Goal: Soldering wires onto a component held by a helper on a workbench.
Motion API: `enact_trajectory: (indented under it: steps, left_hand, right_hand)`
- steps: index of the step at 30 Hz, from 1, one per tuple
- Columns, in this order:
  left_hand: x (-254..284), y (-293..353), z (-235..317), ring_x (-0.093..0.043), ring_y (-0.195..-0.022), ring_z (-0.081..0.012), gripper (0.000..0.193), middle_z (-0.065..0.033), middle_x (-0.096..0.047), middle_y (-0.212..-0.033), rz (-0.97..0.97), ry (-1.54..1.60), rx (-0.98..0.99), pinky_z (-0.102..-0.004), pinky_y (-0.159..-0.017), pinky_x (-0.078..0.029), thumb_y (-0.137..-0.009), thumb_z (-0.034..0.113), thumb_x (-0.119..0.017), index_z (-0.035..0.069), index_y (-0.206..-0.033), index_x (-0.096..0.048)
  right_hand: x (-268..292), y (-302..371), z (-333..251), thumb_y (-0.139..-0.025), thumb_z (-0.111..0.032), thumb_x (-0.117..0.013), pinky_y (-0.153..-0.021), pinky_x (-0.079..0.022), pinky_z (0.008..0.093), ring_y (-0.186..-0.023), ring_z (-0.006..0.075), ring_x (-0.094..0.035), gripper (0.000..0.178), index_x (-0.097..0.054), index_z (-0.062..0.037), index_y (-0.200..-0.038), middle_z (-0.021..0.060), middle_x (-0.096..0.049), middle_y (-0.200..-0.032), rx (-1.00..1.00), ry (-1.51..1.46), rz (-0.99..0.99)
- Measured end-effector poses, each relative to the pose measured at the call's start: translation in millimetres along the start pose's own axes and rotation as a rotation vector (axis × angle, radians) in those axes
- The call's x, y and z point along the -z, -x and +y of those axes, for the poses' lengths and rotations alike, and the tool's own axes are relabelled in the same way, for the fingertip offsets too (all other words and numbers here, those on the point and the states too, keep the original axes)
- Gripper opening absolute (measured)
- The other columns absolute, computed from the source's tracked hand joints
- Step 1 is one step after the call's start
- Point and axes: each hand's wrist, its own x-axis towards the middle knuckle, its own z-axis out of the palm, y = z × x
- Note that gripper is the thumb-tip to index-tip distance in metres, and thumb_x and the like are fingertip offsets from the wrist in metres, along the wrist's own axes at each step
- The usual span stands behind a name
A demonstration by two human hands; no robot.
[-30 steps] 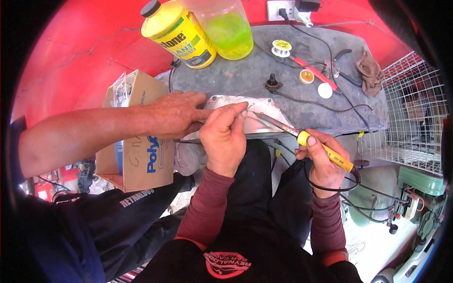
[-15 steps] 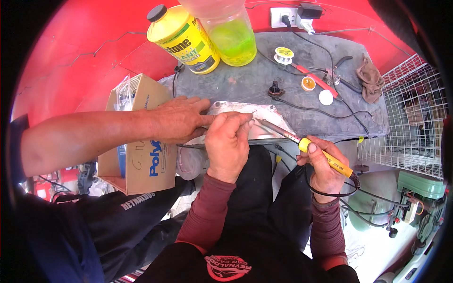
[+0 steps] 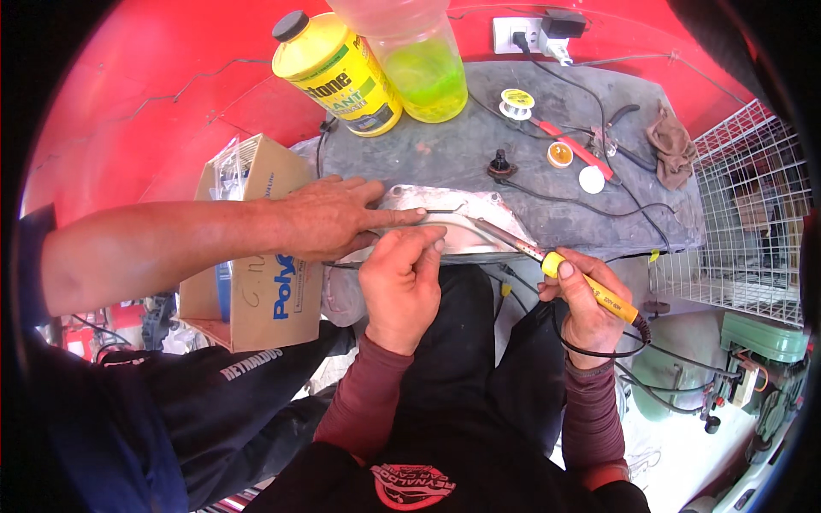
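My right hand [image 3: 586, 303] grips the yellow handle of a soldering iron [image 3: 611, 301]. Its metal tip points left and meets, or nearly meets, a pale shaped panel [image 3: 479, 241] at the bench's near edge. Just below the panel's middle, my left hand [image 3: 400, 286] is closed, thumb against fingers; whatever it may pinch is too small to make out. A co-worker's hand [image 3: 333, 218] reaches in from the left and lies on the panel's left end. Its index finger touches a thin dark wire-like piece [image 3: 445, 210] on the panel.
A yellow bottle [image 3: 342, 77] and a clear container of green liquid [image 3: 425, 77] stand at the back. Solder spool [image 3: 516, 103], amber flux tin [image 3: 559, 155], red-handled tool [image 3: 581, 152] and brown rag [image 3: 672, 150] lie right. A cardboard box [image 3: 256, 291] stands left, a wire rack [image 3: 744, 205] right.
My left hand has drawn back from the panel toward me and slightly left. The co-worker's index finger has stretched right onto the thin dark piece. The soldering iron has barely moved.
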Motion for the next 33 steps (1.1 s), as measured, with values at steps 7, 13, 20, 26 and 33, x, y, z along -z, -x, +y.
enact_trajectory:
  steps: [7,13,20,26,33]
  left_hand:
    - [-16,-14,5,-0.068,-0.094,-0.0117,0.037,-0.0074,-0.073,-0.101,0.050,0.189,0.116,-0.0259,-0.084,-0.053,-0.090,-0.008,-0.067,-0.002,-0.127,-0.065]
    - [-26,-14,-6,-0.071,-0.086,-0.0167,0.038,-0.0110,-0.074,-0.095,0.108,0.309,0.155,-0.0295,-0.074,-0.056,-0.089,-0.008,-0.065,0.002,-0.125,-0.066]
    - [-23,-12,0,-0.070,-0.082,-0.0253,0.043,-0.0125,-0.074,-0.092,0.026,0.045,0.097,-0.0350,-0.076,-0.055,-0.085,-0.007,-0.065,0.002,-0.127,-0.064]
    - [-29,-14,-9,-0.065,-0.081,-0.0125,0.047,-0.0075,-0.073,-0.091,0.018,0.122,0.132,-0.0278,-0.076,-0.051,-0.089,-0.007,-0.066,0.001,-0.134,-0.058]
    - [-28,-18,-4,-0.068,-0.081,-0.0194,0.044,-0.0100,-0.073,-0.090,-0.028,-0.049,0.072,-0.0320,-0.076,-0.053,-0.089,-0.005,-0.065,0.001,-0.132,-0.058]
  right_hand:
    - [-2,2,-1,-0.097,-0.011,-0.070,-0.067,-0.055,0.0268,-0.069,0.0170,-0.069,0.025,-0.069,0.0102,-0.111,0.0145,-0.073,-0.087,-0.008,0.009,0.016]
    - [-2,3,-2,-0.096,-0.010,-0.070,-0.067,-0.055,0.0270,-0.069,0.0175,-0.070,0.025,-0.069,0.0102,-0.110,0.0151,-0.073,-0.088,-0.001,0.027,0.011]
    - [0,2,-1,-0.096,-0.010,-0.070,-0.067,-0.055,0.0274,-0.069,0.0178,-0.069,0.025,-0.070,0.0101,-0.110,0.0157,-0.073,-0.088,-0.014,0.002,0.028]
    - [-1,2,0,-0.096,-0.010,-0.070,-0.067,-0.056,0.0276,-0.069,0.0181,-0.070,0.025,-0.069,0.0104,-0.111,0.0160,-0.073,-0.089,0.001,-0.010,0.008]
    - [-1,3,-1,-0.097,-0.010,-0.070,-0.067,-0.056,0.0276,-0.069,0.0183,-0.070,0.025,-0.069,0.0104,-0.111,0.0162,-0.073,-0.089,-0.001,-0.007,0.011]
